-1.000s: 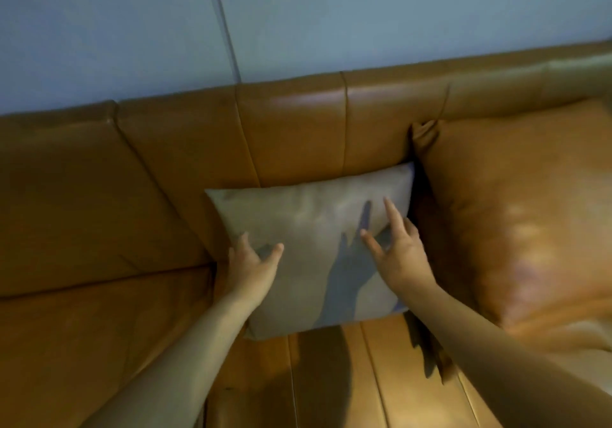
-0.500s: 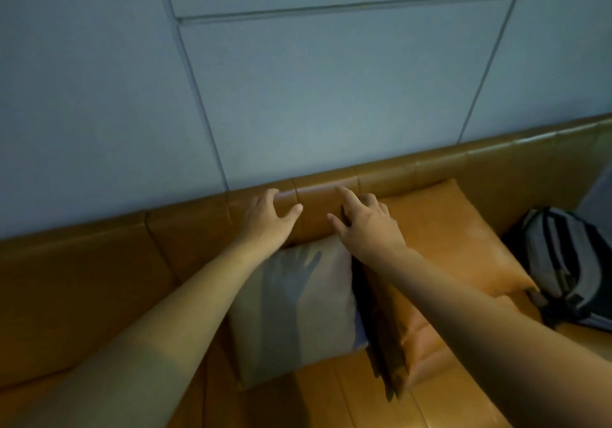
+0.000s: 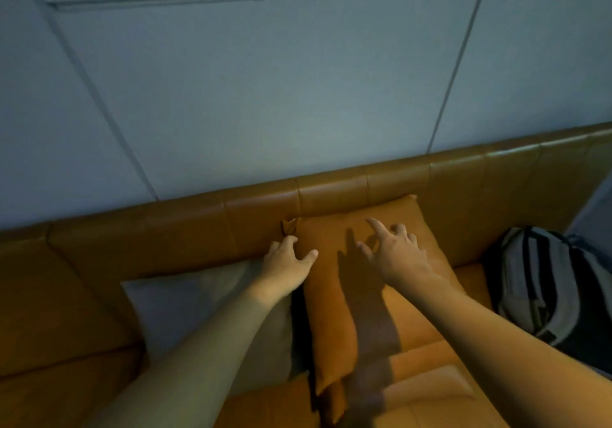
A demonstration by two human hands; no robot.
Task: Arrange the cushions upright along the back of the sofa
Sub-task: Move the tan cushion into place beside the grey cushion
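A grey cushion leans upright against the back of the brown leather sofa. Right of it a brown leather cushion leans against the same backrest. My left hand hovers at the brown cushion's upper left corner, fingers curled and apart, holding nothing. My right hand is spread over the upper face of the brown cushion, fingers apart, and casts a shadow on it. Whether either hand touches the cushion I cannot tell.
A grey and black striped backpack sits on the seat at the right end of the sofa. A pale blue panelled wall rises behind the backrest. Bare seat lies left of the grey cushion.
Both hands have left the grey cushion and moved right, onto the brown cushion. The view has shifted right, showing more of the backpack.
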